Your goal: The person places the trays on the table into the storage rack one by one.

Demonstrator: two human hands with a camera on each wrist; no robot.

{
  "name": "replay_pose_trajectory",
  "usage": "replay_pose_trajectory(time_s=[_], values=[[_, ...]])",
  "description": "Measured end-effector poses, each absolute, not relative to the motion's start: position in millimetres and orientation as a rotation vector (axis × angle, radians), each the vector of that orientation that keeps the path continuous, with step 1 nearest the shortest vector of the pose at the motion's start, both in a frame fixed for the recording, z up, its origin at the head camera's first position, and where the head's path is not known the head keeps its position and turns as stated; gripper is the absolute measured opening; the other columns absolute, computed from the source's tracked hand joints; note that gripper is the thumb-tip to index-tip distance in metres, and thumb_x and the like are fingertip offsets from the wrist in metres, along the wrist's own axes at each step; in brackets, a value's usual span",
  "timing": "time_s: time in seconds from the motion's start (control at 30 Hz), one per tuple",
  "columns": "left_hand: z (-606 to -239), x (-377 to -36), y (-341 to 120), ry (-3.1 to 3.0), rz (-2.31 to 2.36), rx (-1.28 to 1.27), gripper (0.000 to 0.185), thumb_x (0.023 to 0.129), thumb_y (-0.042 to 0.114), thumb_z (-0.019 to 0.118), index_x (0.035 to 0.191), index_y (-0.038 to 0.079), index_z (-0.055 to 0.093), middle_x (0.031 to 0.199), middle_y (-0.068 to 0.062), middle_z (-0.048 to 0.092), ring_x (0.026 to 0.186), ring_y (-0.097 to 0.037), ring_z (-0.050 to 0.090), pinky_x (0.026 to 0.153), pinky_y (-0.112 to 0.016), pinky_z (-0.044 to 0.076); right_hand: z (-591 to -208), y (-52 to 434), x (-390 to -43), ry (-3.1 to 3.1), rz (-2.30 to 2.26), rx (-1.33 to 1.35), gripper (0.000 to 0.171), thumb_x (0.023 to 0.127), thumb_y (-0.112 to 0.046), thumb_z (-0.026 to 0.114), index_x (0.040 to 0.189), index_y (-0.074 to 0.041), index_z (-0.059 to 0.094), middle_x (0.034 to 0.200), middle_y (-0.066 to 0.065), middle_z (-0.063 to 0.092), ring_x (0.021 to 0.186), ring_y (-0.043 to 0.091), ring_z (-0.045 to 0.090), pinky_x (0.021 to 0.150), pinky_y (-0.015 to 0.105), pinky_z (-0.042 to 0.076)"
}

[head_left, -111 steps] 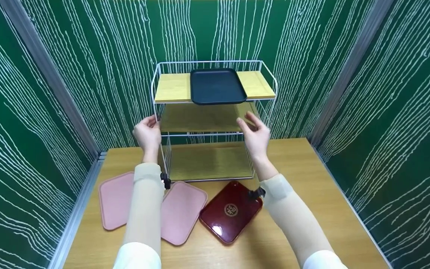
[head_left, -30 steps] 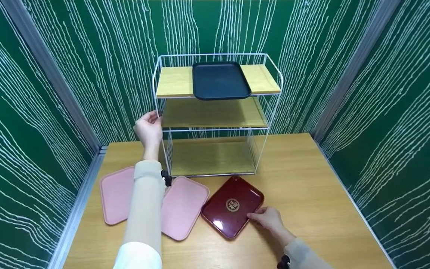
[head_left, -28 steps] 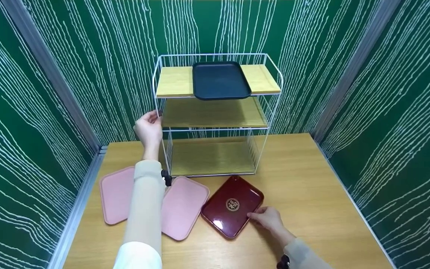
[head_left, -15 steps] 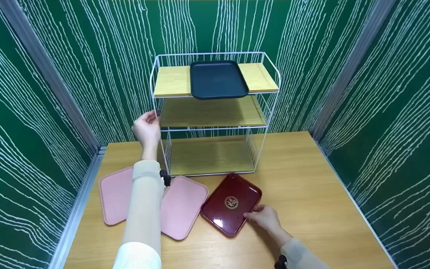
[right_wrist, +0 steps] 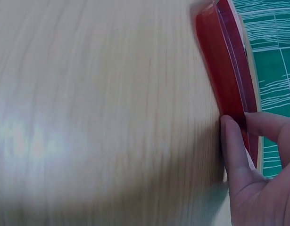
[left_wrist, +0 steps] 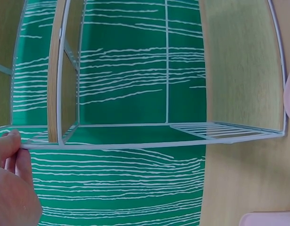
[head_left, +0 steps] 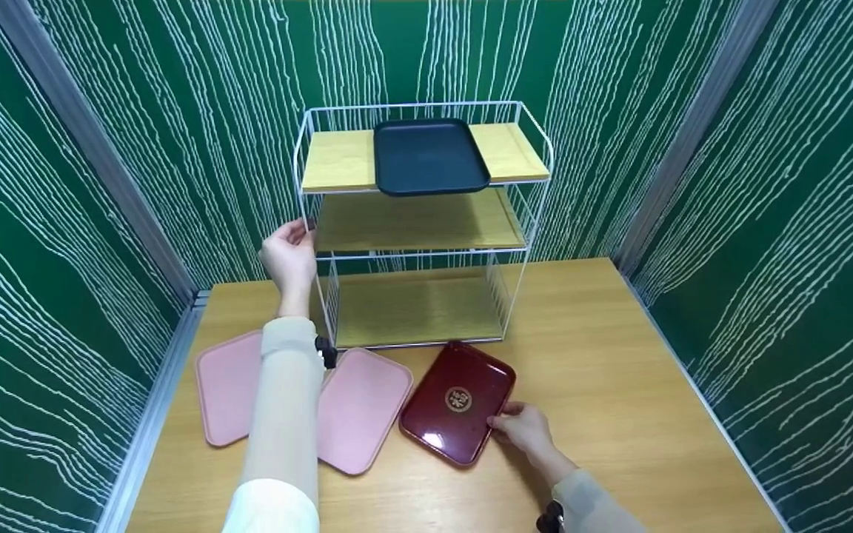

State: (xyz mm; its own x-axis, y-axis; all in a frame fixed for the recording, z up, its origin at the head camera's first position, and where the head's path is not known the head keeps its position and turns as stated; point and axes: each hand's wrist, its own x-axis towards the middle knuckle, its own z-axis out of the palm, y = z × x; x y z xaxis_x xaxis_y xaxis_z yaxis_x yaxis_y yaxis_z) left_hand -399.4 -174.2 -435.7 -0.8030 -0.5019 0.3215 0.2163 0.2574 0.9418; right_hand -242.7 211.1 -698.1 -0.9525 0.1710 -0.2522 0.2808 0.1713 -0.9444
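Red tray (head_left: pixel 457 402): lies flat on the table (head_left: pixel 604 370), just in front of the rack, its long side slanting away from the fingers.
Right hand (head_left: pixel 521 429): the nearer hand; thumb and fingers (right_wrist: pixel 236 141) pinch the tray's near right edge, so the tray lies to their left.
Left hand (head_left: pixel 288 255): well apart from the tray, fingers curled on the white wire rack (head_left: pixel 420 222) at its left front post.
Pink trays (head_left: pixel 358 411): flat, left of the red one.
Black tray (head_left: pixel 429 155): on the top shelf.
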Motion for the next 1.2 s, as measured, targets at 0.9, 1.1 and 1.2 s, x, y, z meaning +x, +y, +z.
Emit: replay_pose_trajectory(time_s=[0.9, 1.1, 1.2], values=[[-436.2, -398.5, -175.2, -1.949, -1.625, 0.250, 0.024, 0.102, 0.003, 0.072, 0.126, 0.003, 0.078, 0.128, -0.016, 0.076, 0.117, -0.025, 0.073, 0.101, -0.031, 0.059, -695.2, 210.7, -242.5, 2.199, -2.055, 0.430, 0.060, 0.084, 0.018, 0.070, 0.141, 0.021, 0.053, 0.146, 0.043, 0.050, 0.085, 0.030, 0.077, 0.078, 0.042, 0.067], [-437.3, -398.9, -175.8, -1.948, -1.610, 0.240, 0.024, 0.102, 0.002, 0.073, 0.125, 0.003, 0.078, 0.126, -0.016, 0.076, 0.116, -0.024, 0.074, 0.100, -0.030, 0.059, -691.9, 214.9, -242.5, 2.172, -2.071, 0.399, 0.058, 0.087, 0.018, 0.068, 0.143, 0.018, 0.053, 0.144, 0.040, 0.055, 0.089, 0.030, 0.077, 0.080, 0.044, 0.067], [-437.7, -399.0, -175.9, -1.949, -1.607, 0.249, 0.023, 0.101, 0.002, 0.073, 0.124, 0.004, 0.078, 0.125, -0.014, 0.077, 0.115, -0.024, 0.074, 0.099, -0.029, 0.059, -688.8, 217.1, -243.3, 2.187, -2.066, 0.379, 0.058, 0.087, 0.018, 0.068, 0.144, 0.017, 0.054, 0.139, 0.037, 0.061, 0.089, 0.029, 0.077, 0.080, 0.044, 0.067]])
